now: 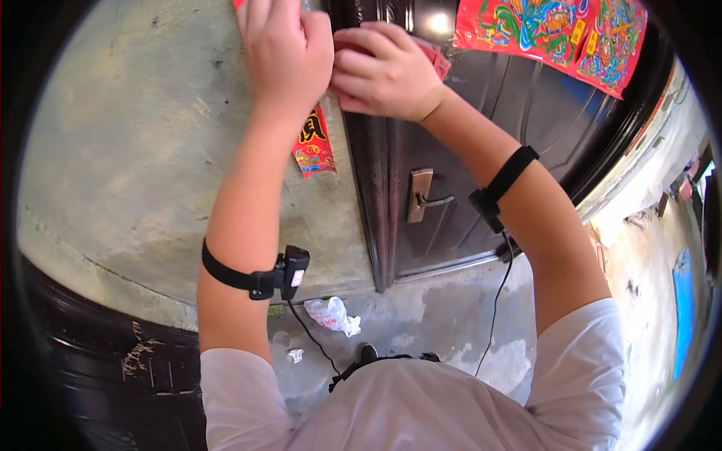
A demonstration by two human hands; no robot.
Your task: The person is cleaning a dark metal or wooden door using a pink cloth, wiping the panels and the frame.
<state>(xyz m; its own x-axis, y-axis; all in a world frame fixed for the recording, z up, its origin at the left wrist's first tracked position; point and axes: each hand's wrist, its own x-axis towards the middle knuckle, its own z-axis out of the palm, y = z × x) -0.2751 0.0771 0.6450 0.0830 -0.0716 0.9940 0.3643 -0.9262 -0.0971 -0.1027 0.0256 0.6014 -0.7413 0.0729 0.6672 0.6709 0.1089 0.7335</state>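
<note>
Both my arms reach up toward a wall beside a dark door. My left hand [287,60] is closed, its fingers bent and partly cut off by the upper edge; whatever it grips is hidden. A red paper strip [316,154] with a black character and a fish hangs on the wall behind it, its lower end showing below the wrist. Close beside, in front of the door frame, my right hand [391,71] curls around folded red paper [436,62], which shows past its knuckles and under its fingers.
The brown door [481,135] has a lever handle [425,197] and a colourful red poster [556,34]. A white plastic bag [327,312] and crumpled paper [295,355] lie on the concrete floor. A dark panel [113,361] stands at left. Cables run from devices strapped to my forearms.
</note>
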